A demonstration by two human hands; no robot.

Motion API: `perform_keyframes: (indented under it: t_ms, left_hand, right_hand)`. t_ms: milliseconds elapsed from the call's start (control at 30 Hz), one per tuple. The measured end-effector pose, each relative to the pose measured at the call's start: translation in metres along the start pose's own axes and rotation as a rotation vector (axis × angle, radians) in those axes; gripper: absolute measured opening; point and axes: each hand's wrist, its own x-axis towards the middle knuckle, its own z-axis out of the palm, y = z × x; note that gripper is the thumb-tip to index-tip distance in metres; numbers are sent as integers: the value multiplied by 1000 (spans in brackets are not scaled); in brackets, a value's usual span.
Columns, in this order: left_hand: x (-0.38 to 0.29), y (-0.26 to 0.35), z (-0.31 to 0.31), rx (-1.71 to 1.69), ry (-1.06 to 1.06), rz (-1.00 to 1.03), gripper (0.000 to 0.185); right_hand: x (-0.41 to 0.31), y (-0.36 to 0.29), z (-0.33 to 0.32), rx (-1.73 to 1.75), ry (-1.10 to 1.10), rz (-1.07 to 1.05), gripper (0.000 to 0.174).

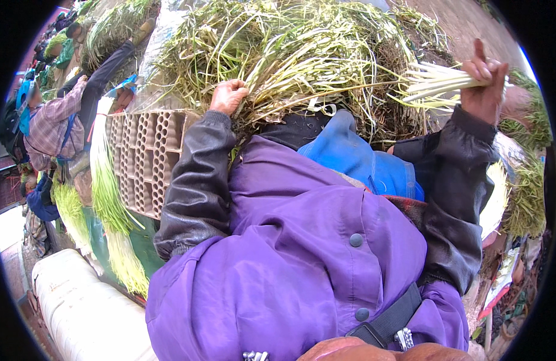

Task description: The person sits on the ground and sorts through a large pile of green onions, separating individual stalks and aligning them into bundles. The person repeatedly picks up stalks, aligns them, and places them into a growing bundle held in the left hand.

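My right hand (485, 83) is raised at the right, closed around a small bunch of white garlic-like stalks (433, 83), with one finger pointing up. At the near edge of a large heap of green and yellowed long-leaved stalks (323, 49), my left hand (229, 97) pinches some of the leaves between thumb and fingers. A long dry stem reaches from the heap towards the bunch in my right hand. Dark sleeve covers are on both my arms, and a blue cloth (350, 153) lies over my lap.
Left of my left arm stands a perforated brown block (145, 158). Tied bundles of peeled stalks (104, 167) lie beyond it, near a white cylindrical container (86, 307). Other people sit at the far left, one in a checked shirt (57, 122). More stalks (526, 194) lie at the right.
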Motion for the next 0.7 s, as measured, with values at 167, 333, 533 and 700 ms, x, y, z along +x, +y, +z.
perform_keyframes:
  t_ms: [167, 333, 533, 700]
  left_hand:
    - [-36, 42, -6, -657, 95, 192, 12]
    - [-56, 76, -13, -953, 111, 233, 17]
    - [-69, 77, -28, -1080, 243, 211, 16]
    - [-78, 79, -11, -624, 233, 377, 16]
  right_hand:
    - [-2, -6, 15, -83, -37, -231, 32]
    - [-6, 29, 17, -18, -220, -7, 34]
    - [-2, 30, 11, -58, -241, -50, 36]
    - [-2, 32, 8, -95, -191, -57, 35]
